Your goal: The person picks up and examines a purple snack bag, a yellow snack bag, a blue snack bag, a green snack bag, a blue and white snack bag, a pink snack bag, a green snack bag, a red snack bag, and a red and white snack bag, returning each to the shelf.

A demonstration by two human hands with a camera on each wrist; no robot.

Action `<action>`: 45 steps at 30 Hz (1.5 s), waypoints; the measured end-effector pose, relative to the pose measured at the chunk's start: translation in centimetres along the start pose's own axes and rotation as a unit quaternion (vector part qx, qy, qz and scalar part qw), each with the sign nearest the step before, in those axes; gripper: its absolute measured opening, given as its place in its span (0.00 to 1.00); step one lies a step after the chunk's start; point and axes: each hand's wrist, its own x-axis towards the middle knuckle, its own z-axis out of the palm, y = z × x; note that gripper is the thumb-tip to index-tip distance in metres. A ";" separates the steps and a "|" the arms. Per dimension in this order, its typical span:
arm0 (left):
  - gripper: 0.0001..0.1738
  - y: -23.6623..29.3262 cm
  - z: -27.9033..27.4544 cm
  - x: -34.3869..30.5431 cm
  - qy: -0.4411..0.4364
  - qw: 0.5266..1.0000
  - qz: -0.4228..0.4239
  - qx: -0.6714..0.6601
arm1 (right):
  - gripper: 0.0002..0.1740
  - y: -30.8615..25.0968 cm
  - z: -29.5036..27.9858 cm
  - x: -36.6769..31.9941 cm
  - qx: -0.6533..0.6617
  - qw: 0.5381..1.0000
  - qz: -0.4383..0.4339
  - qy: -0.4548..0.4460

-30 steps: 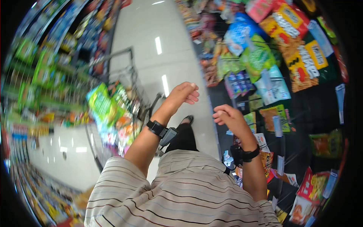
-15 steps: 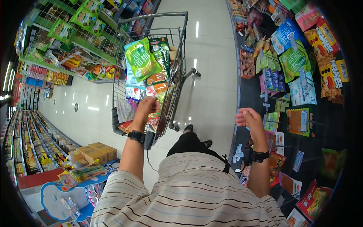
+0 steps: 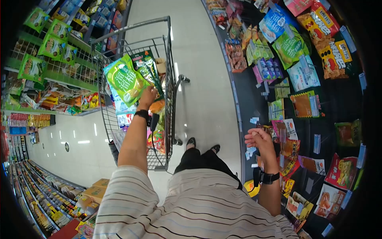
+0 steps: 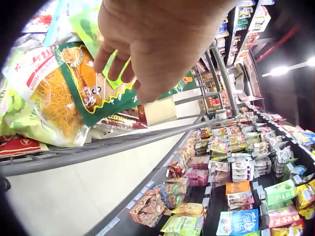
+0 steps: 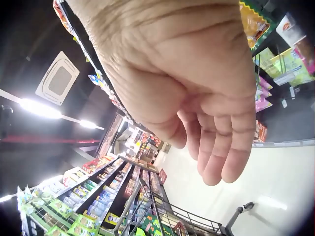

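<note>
In the head view my left hand [image 3: 148, 98] is over the shopping cart [image 3: 170, 91], pinching the lower right edge of a green snack bag [image 3: 126, 79] with white lettering. The left wrist view shows its fingers [image 4: 114, 64] bent at the green plastic, which shows between them. Under and around it lie a dark green packet [image 4: 93, 88] and a clear bag of orange shreds [image 4: 54, 93]. My right hand [image 3: 260, 140] hangs in front of the shelf on the right, fingers loosely bent and holding nothing; its palm [image 5: 197, 73] fills much of the right wrist view.
Hanging snack packets fill the dark shelf [image 3: 234, 103] on the right, including another green bag [image 3: 290, 47]. A green wire rack [image 3: 79, 75] of packets stands on the left beyond the cart. Cardboard boxes [image 3: 96, 191] stand at lower left. Pale tiled floor [image 3: 203, 79] runs between cart and shelf.
The view has swung round, bringing the cart before me. My left hand moved from mid-air to above the cart's near end, then forward to the green snack bag. My right hand stays by the shelf, holding nothing.
</note>
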 end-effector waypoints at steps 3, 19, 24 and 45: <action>0.26 -3.0 -0.3 -0.1 -0.026 0.996 -0.057 -0.059 | 0.14 1.1 -0.4 -1.2 0.028 0.999 0.006 0.029; 0.34 -12.7 1.8 -14.1 -0.024 0.850 -0.416 -0.323 | 0.14 -0.1 4.6 -0.9 -0.021 0.999 0.024 0.005; 0.28 -14.9 4.5 -13.8 -0.035 0.839 -0.415 -0.349 | 0.14 1.6 4.2 -2.2 -0.006 0.999 0.042 0.019; 0.11 -1.8 -8.4 -17.6 0.159 0.912 -0.035 -0.377 | 0.13 7.8 3.3 -8.5 0.051 0.996 -0.040 0.054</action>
